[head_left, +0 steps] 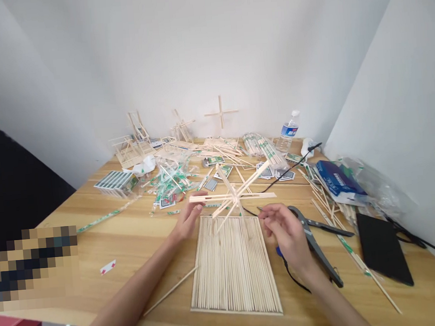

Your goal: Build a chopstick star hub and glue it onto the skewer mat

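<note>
My left hand [187, 221] grips the end of a long stick on a star-shaped frame of glued wooden sticks [235, 196], which stands upright on a flat panel of side-by-side chopsticks [233, 267]. My right hand [288, 233] pinches a thin pen-like tool [262, 213] with a blue end and a black cord, partly hidden by my fingers. Black-handled pliers [316, 243] lie just under and beside my right hand. A loose chopstick [170, 288] lies left of the panel, below my left forearm.
The wooden table [95, 238] holds heaps of wrapped chopsticks, stick models [133, 142] at the back, a water bottle [287, 132], a blue package [339, 183] and a black flat case [383, 248]. White walls rise behind and to the right. A black cord [289, 170] crosses the table.
</note>
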`<state>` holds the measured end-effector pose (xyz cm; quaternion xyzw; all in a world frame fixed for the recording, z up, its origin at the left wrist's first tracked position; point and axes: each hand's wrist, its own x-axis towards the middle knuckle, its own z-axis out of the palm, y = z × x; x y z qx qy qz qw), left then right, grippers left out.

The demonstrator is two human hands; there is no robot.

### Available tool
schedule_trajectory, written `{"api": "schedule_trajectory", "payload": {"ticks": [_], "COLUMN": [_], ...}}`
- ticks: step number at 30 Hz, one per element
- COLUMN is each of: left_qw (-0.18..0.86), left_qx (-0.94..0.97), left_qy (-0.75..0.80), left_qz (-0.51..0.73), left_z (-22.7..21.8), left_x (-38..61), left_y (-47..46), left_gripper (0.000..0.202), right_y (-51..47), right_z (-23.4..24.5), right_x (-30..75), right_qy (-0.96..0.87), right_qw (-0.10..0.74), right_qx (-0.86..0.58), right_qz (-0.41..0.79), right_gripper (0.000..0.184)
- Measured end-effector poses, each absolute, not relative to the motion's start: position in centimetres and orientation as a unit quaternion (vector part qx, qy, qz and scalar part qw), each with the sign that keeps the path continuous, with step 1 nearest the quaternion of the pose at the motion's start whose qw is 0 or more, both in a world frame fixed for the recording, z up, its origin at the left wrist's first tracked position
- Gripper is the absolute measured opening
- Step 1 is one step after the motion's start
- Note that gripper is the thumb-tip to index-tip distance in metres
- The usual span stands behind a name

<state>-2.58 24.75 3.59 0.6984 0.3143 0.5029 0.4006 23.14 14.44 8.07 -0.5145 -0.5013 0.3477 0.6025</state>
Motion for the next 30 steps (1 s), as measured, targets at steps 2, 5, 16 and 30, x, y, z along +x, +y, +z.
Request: {"api": "schedule_trajectory", "payload": {"ticks": [2,5,16,30], "left_qw": [0.386,0.371,0.349,0.346], "left_qx": [0.685,0.673,0.696,0.660], "left_qy": [0.333,0.351,0.352,0.368], "left_qz": [0.521,0.534,0.519,0.555], "left_z": [3.1,2.8,2.8,2.4], "left_x": [-2.6,-2.8,-2.5,-1.8], "left_y": [24.7,24.8,24.0,24.1], "left_gripper": [0.042,0.044,0.048,0.044], "right_y": [15.6,16.9,15.5,14.5], "right_z": [7.9,7.5,4.6,3.9], "right_x": [23.2,23.1,23.2,22.2], "right_qy": [-0.545,-0.595,-0.667,-0.742], "right_qw": [0.578,0.558,0.563,0.526], "right_qx": [-0.516,-0.512,-0.474,-0.403], "right_qz": [0.320,0.270,0.115,0.105], "right_gripper": [0.013,0.011,0.022,0.047]}}
